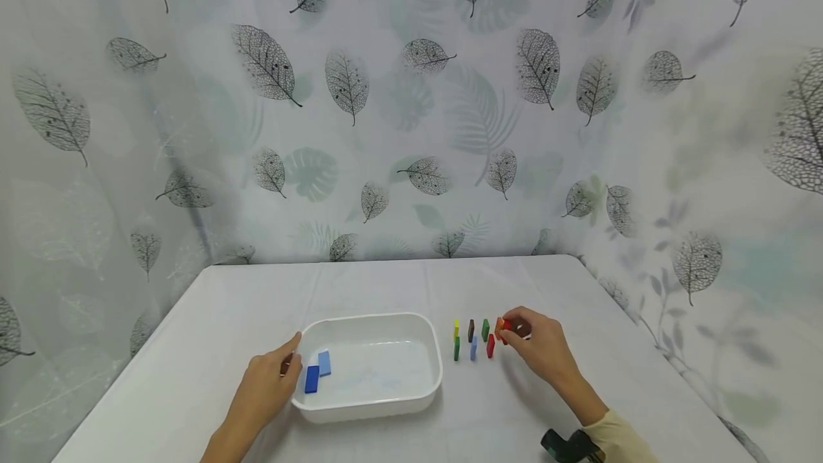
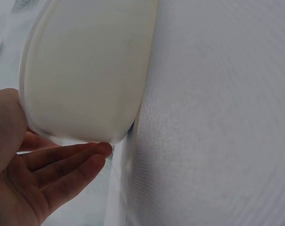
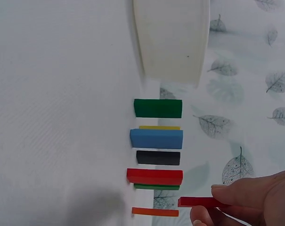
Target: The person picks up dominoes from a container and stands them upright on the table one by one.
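My right hand [image 1: 536,345] pinches a red domino-like block [image 3: 199,202] between thumb and fingers, held at the right end of two short rows of standing blocks. Beside it in the back row stands an orange block [image 3: 155,212]. The front row has a green block [image 1: 456,349], a light blue block [image 1: 473,349] and another red block [image 1: 491,346]. My left hand [image 1: 266,381] holds the left end of a white tub [image 1: 373,413], its fingers against the outer wall in the left wrist view. A dark blue block [image 1: 311,379] and a light blue block [image 1: 324,364] lie inside the tub.
Further back in the rows stand a yellow block [image 1: 456,327], a dark block [image 1: 471,330] and a second green block [image 1: 485,329]. A white cloth covers the table [image 1: 514,281]. Leaf-print curtains [image 1: 398,106] hang behind and at both sides.
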Demonstrator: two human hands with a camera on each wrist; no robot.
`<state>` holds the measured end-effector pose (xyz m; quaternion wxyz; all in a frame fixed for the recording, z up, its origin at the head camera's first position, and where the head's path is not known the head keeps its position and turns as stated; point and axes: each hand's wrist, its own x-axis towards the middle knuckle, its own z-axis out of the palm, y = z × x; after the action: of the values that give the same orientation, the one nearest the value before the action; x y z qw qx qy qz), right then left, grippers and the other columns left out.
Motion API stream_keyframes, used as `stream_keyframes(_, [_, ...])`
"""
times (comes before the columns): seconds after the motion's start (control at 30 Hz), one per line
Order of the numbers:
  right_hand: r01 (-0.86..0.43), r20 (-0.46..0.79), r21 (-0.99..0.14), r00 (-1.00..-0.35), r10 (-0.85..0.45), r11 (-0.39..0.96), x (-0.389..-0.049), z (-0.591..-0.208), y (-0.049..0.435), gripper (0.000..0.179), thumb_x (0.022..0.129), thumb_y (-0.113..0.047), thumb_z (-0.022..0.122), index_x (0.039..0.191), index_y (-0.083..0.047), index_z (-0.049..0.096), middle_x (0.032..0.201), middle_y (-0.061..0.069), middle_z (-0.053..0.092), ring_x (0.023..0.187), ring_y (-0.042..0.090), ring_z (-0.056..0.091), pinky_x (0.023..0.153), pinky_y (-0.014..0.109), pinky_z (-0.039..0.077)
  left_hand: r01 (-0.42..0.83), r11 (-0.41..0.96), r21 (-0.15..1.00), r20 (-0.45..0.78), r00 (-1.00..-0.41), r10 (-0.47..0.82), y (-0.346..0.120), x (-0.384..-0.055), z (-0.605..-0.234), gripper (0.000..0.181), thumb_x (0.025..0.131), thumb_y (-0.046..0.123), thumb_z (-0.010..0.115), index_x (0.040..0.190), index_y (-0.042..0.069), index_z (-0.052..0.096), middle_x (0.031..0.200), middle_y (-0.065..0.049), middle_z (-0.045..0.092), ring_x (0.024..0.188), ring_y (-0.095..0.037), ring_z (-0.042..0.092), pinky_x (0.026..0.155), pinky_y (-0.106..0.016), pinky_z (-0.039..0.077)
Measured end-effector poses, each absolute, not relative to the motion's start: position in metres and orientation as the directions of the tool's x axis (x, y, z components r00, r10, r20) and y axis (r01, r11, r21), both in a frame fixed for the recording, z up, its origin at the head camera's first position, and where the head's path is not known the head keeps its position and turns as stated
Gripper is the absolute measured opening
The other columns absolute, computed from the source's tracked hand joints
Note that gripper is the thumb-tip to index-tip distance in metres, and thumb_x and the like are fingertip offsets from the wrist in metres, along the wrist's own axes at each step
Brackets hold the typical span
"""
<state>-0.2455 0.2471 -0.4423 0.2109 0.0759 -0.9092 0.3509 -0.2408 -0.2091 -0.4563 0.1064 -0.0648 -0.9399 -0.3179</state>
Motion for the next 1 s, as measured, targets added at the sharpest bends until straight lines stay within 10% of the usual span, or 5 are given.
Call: stream_keyframes(1.0, [-0.166,0.283,-0.635,-0.959,0.026,0.755,-0.257,-0.472,0.255,0.02,0.086,-0.001,0.083,0.102,-0.007,0.072,0.097,0.002,0.073,0.081,0.015,0.066,0.071,0.03,0.057,0.204,0.795,0.571,0.256,-0.965,0.064,-0.208,-0.24,-0.456,0.045,0.099,0.01,0.061,0.14,-0.009,0.058,0.103,-0.018,0.074,0.083,-0.021,0.069,0.072,-0.038,0.062])
